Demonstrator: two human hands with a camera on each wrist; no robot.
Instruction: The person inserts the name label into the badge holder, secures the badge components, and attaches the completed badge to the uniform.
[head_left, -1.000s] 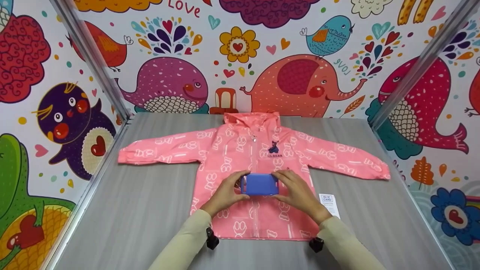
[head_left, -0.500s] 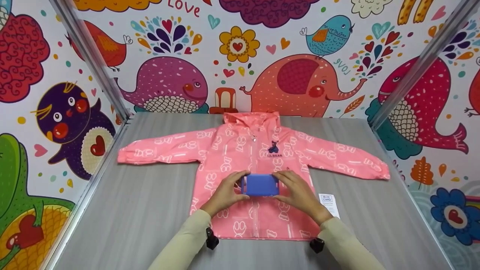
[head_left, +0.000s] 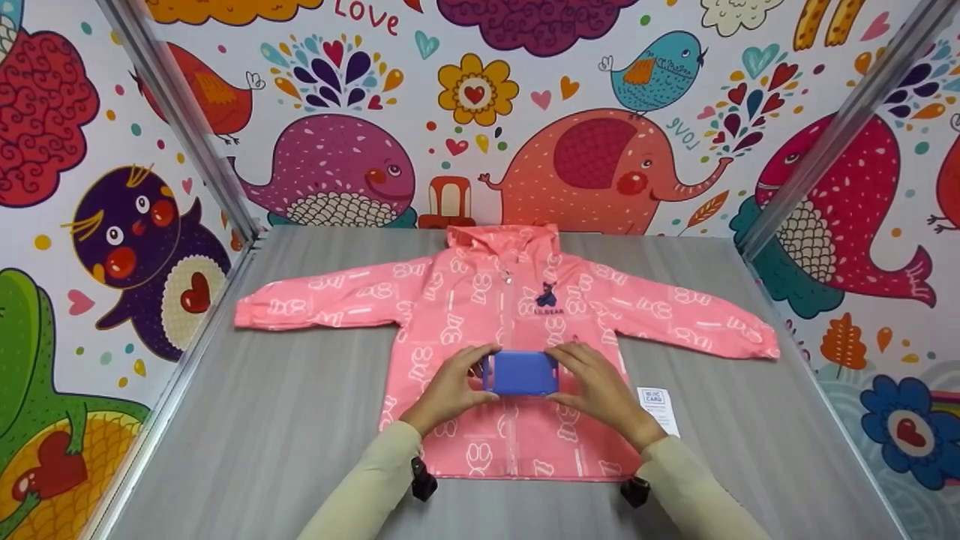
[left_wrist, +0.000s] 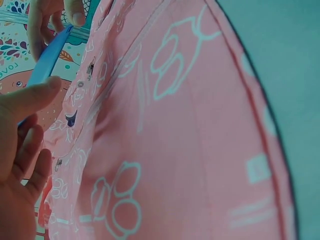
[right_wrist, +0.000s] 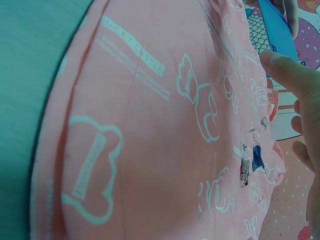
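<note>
A flat blue rectangular object (head_left: 526,373), thin when seen edge-on in the wrist views, is held level between both hands over a pink jacket (head_left: 510,315). Its left end shows a narrow opening; its exact kind is unclear. My left hand (head_left: 454,388) pinches the left end between thumb and fingers. The right hand (head_left: 602,386) grips the opposite end the same way. Spread flat with both sleeves out, the jacket carries white line drawings, a dark bear print (head_left: 547,294) on the chest and a front zip. The hands and forearms cover part of its lower half.
A white printed tag (head_left: 658,409) lies at the jacket's right edge. The grey table (head_left: 300,420) is bordered by metal rails (head_left: 787,142) and by walls with colourful animal drawings. Black wrist devices (head_left: 424,480) sit on both sleeves.
Both hands keep their hold, and the blue object has dipped only slightly toward me. The jacket stays as it was.
</note>
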